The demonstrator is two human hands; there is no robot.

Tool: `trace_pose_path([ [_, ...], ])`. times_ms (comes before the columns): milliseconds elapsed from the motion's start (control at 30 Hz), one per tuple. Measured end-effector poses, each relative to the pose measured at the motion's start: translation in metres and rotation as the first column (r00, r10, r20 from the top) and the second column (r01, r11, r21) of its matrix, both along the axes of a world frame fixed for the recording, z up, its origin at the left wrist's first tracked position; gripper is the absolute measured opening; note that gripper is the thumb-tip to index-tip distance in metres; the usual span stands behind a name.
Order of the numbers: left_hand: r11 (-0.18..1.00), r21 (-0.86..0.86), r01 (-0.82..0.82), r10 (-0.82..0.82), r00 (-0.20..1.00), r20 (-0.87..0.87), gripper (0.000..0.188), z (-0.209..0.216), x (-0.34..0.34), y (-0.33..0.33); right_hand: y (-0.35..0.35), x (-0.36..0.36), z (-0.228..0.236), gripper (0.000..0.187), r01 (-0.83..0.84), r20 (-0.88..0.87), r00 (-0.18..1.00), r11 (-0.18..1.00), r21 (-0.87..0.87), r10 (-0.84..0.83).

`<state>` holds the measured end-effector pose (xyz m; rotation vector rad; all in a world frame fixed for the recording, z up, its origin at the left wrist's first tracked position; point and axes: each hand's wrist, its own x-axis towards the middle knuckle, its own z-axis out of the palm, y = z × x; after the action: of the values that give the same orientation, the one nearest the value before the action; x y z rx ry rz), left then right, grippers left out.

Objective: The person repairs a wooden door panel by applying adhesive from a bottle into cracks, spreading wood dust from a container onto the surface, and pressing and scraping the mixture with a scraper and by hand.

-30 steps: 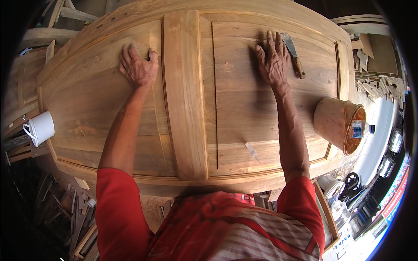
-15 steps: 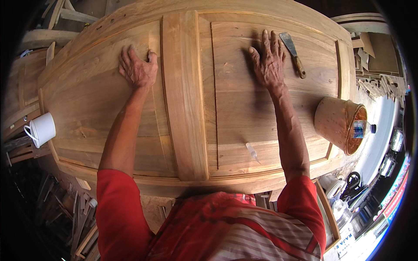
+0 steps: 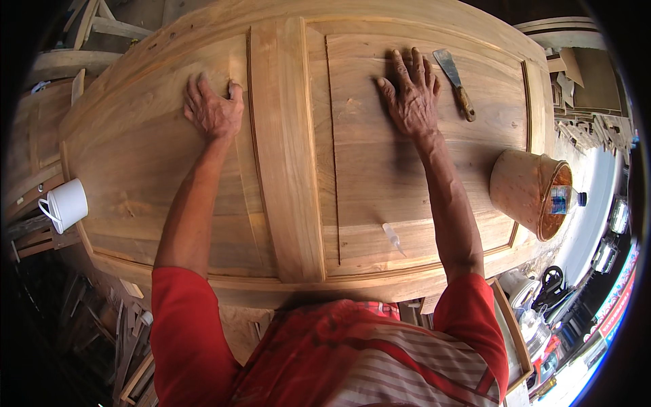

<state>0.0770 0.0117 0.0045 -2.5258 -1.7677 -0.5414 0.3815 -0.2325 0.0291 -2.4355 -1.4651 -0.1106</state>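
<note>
A wooden panelled door (image 3: 291,149) lies flat before me, with a raised bar between its two recessed panels. On the left panel rests my left hand (image 3: 213,112), fingers apart and slightly bent, thumb toward the bar. My right hand (image 3: 412,102) is spread with its palm down on the right panel and holds nothing. Just right of its fingertips lies a putty knife (image 3: 456,85) with a worn wooden handle. A small clear nozzle bottle (image 3: 392,237) lies nearer to me, left of my right forearm.
On the door's right end stands a stained bucket (image 3: 525,190) with a plastic bottle (image 3: 560,199) in it. A white pail (image 3: 64,203) is at the left edge. Timber scraps (image 3: 125,339) fill the lower left, and wood offcuts (image 3: 586,132) lie at the far right.
My right hand has slid slightly left across the panel, away from the putty knife, and its fingers have spread wider. My left hand has barely moved.
</note>
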Motion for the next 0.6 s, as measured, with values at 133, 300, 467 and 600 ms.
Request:
trace_pose_path([
  [133,1.000,-0.019,-0.003,0.003,1.000,0.016,0.077,0.001,0.003,-0.002,-0.003,-0.003,-0.002,0.071,-0.016,-0.007,1.000,0.998,0.055,0.016],
  [300,1.000,-0.028,-0.011,0.012,1.000,0.011,0.078,0.000,0.002,-0.002,-0.006,0.004,0.000,0.073,0.091,0.003,0.996,0.995,-0.039,-0.091],
  [467,0.999,-0.046,-0.012,0.012,1.000,0.000,0.078,0.002,0.006,-0.004,-0.005,0.019,-0.007,0.078,0.113,-0.145,0.987,0.922,0.369,-0.063],
  [600,0.999,-0.044,-0.009,0.009,1.000,0.007,0.078,0.002,0.000,0.000,0.003,0.005,0.002,0.080,0.105,-0.171,0.983,0.968,0.228,-0.066],
])
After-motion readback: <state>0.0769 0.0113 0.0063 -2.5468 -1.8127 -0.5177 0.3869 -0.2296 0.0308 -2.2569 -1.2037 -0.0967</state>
